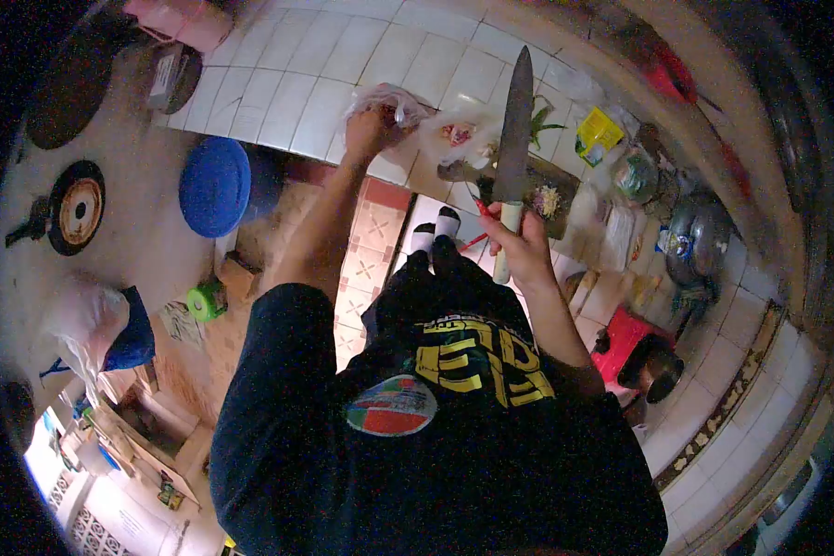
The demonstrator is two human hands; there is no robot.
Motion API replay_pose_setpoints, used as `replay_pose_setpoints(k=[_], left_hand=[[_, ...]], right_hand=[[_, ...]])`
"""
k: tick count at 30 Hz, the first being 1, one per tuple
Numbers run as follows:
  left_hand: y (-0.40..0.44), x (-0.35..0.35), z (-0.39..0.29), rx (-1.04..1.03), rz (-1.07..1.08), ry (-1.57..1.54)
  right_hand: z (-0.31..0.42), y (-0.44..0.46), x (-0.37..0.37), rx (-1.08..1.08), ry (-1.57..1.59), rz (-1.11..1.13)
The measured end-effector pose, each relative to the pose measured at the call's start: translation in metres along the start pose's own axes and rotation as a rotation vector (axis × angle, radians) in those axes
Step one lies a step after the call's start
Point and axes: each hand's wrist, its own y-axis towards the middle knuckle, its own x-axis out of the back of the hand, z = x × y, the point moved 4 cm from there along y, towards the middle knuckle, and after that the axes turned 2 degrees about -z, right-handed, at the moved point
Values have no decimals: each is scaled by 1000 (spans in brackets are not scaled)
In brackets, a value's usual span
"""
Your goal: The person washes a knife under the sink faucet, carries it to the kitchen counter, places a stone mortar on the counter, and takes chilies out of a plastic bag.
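The right hand (pixel 525 243) is wrapped around the pale handle of a large knife (pixel 513 139), held above the front edge of the bench (pixel 315 113). The blade points away from the person, its tip toward the back edge of the bench; in this view it crosses in front of a cutting board (pixel 558 172), and I cannot tell whether they touch.

The left hand (pixel 371 128) is at a clear plastic bag (pixel 406 104), over the bench near its front edge, to the left of the knife. The bag covers most of the fingers, so I cannot tell how wide or narrow they are, or whether they grip it.

Between the 2 hands, a 2nd bag (pixel 456 137) with reddish bits inside sits on the bench, next to the board. The board lies near the front edge and carries a pile of pale chopped pieces (pixel 547 201) to the right of the blade. Behind the board, toward the back edge, are a green leaf (pixel 544 123) and a yellow packet (pixel 600 134). A pink tub (pixel 187 23) stands at the bench's left end.
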Motion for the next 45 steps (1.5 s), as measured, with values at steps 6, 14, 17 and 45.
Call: replay_pose_setpoints(k=[6, 14, 17, 45], left_hand=[[-5, 28, -25, 212, 217, 362], [3, -5, 9, 106, 146, 334], [5, 4, -1, 127, 239, 359], [7, 1, 17, 182, 282, 335]], right_hand=[[1, 5, -3, 4, -85, 15], [-14, -6, 30, -40, -76, -142], [-16, -10, 39, -25, -41, -181], [-30, -30, 78, 21, -62, -273]])
